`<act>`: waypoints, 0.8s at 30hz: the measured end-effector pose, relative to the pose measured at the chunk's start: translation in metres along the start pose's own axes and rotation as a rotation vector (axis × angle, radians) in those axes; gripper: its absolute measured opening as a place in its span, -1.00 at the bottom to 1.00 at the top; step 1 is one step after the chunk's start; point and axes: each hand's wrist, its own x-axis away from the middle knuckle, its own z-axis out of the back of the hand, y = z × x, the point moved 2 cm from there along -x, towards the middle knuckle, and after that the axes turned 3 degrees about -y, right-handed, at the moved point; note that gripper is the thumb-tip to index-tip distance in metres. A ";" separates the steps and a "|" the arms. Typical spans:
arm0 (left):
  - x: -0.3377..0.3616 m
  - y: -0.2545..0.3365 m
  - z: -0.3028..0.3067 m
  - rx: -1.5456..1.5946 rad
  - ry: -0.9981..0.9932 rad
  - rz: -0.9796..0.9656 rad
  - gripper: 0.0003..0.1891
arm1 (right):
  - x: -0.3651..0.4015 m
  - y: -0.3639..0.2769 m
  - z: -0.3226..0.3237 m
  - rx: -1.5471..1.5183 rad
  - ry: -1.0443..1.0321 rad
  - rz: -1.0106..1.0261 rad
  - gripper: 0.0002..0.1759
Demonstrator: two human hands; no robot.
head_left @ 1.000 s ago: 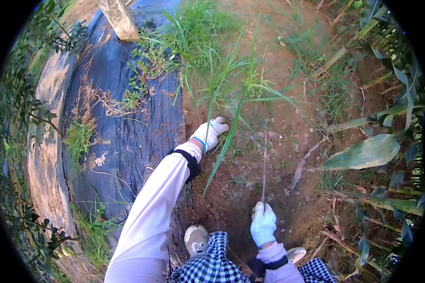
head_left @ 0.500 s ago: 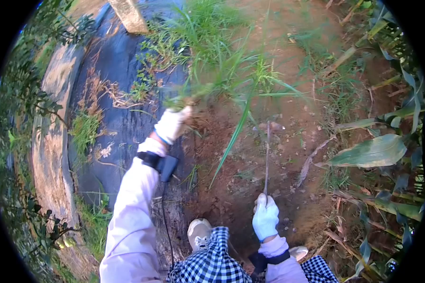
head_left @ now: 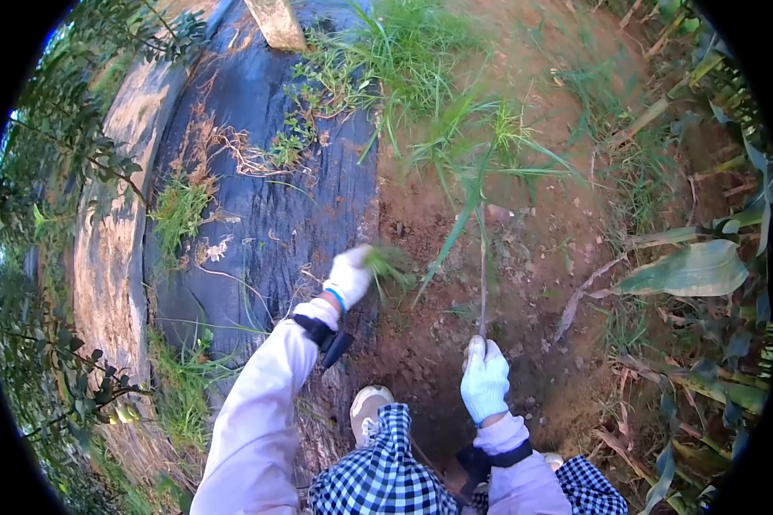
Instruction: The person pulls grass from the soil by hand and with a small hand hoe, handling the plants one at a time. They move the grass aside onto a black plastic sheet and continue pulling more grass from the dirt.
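Grass tuft was clamped in gloved left hand, kinda blurry, right by edge of dark sheeting. Right hand was closed round thin rod, far end over reddish soil near long green blades.

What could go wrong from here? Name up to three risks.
The grass tuft in the left hand might scatter bits onto the dark sheet. The thin rod in the right hand could snag the long blades near its far end. The checked cloth hanging by the shoe may hinder a step.
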 end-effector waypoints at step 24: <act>0.052 0.057 0.233 -1.121 0.589 0.606 -0.05 | -0.005 0.005 0.000 0.002 0.009 0.032 -0.50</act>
